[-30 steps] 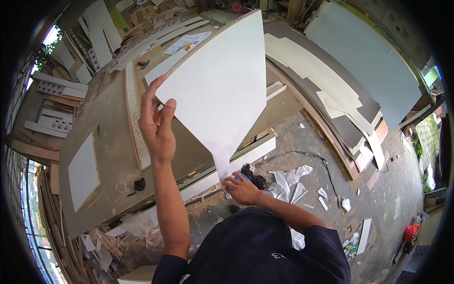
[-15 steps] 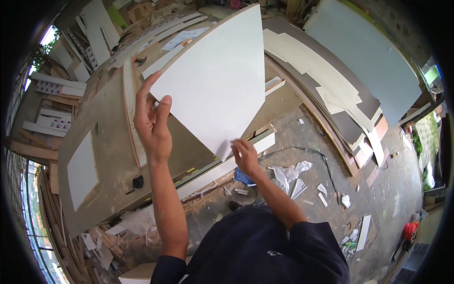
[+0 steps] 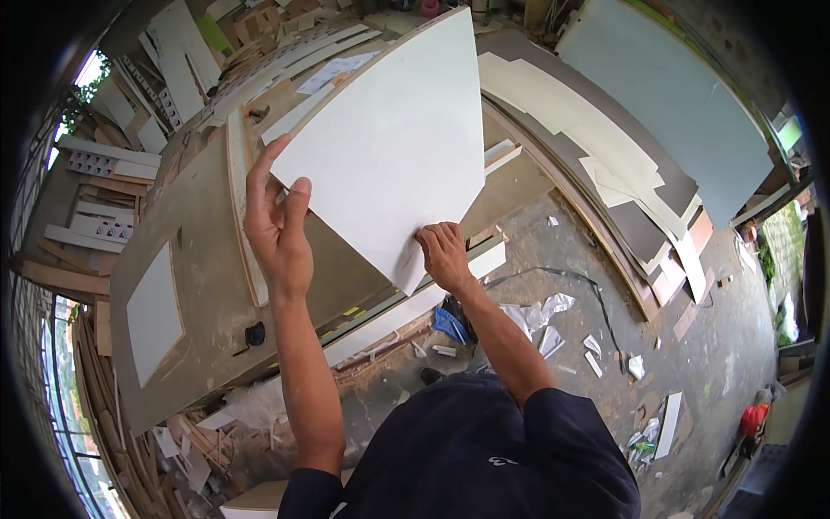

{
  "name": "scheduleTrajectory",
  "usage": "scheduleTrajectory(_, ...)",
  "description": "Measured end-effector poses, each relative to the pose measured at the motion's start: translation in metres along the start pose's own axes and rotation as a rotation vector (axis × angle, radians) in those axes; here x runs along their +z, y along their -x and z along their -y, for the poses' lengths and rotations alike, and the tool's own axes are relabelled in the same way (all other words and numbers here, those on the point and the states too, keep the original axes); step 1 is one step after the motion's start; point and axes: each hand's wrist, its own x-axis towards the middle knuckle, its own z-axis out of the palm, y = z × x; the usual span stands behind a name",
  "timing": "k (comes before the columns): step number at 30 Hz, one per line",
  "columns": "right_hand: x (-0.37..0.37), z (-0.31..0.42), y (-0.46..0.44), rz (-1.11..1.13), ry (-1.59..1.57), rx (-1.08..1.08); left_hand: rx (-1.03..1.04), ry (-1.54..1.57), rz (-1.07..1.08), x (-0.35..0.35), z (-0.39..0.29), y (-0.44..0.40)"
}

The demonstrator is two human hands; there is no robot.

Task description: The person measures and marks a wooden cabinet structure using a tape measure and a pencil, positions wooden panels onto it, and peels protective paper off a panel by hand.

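A large white board (image 3: 389, 138) with a curved edge stands tilted above the worktable. My left hand (image 3: 281, 225) grips its left corner, thumb on the white face and fingers at the edge. My right hand (image 3: 443, 255) is closed at the board's lower right edge, near the bottom corner. Its bent fingers touch the white surface, where a small crease or shadow shows beside them. The fingertips are partly hidden, and whatever is between them cannot be made out.
The brown worktable (image 3: 207, 320) bears a smaller white panel (image 3: 156, 311) and a black tape measure (image 3: 254, 335). Cream sheets (image 3: 596, 147) lie stacked at the right. White scraps (image 3: 549, 311) and a dark cable (image 3: 596, 303) lie on the floor.
My right hand has risen from below the board to its lower right edge. The white film that stretched down from the bottom corner to that hand no longer hangs there.
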Motion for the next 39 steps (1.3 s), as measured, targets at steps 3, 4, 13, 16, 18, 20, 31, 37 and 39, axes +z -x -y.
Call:
scheduleTrajectory(3,0.001,-0.002,0.004,0.103,-0.010,-0.005,0.021,0.068,-0.031,0.002,0.000,-0.001)
scheduleTrajectory(4,0.001,-0.001,0.008,0.105,-0.009,-0.004,0.014,0.076,-0.034,0.002,0.000,-0.001)
scheduleTrajectory(13,0.009,0.071,0.107,0.724,-0.319,-0.301,0.006,0.083,-0.042,0.002,0.002,-0.001)
scheduleTrajectory(16,0.022,0.091,0.157,1.057,-0.278,-0.310,-0.004,0.104,-0.049,0.002,0.002,0.000)
scheduleTrajectory(18,0.024,0.080,0.156,1.175,-0.132,-0.235,-0.013,0.102,-0.042,-0.001,0.004,0.000)
scheduleTrajectory(20,0.031,0.058,0.162,1.060,0.043,-0.018,-0.019,0.096,-0.037,-0.002,0.004,0.000)
scheduleTrajectory(31,0.023,0.097,0.036,0.089,-0.285,0.450,0.031,0.020,0.016,0.000,0.005,0.001)
scheduleTrajectory(37,0.085,0.112,0.058,-0.054,-0.281,0.791,0.019,-0.009,0.004,-0.005,0.002,0.003)
scheduleTrajectory(39,0.092,0.088,0.103,0.111,-0.319,0.837,0.039,-0.032,0.014,-0.005,0.004,0.001)
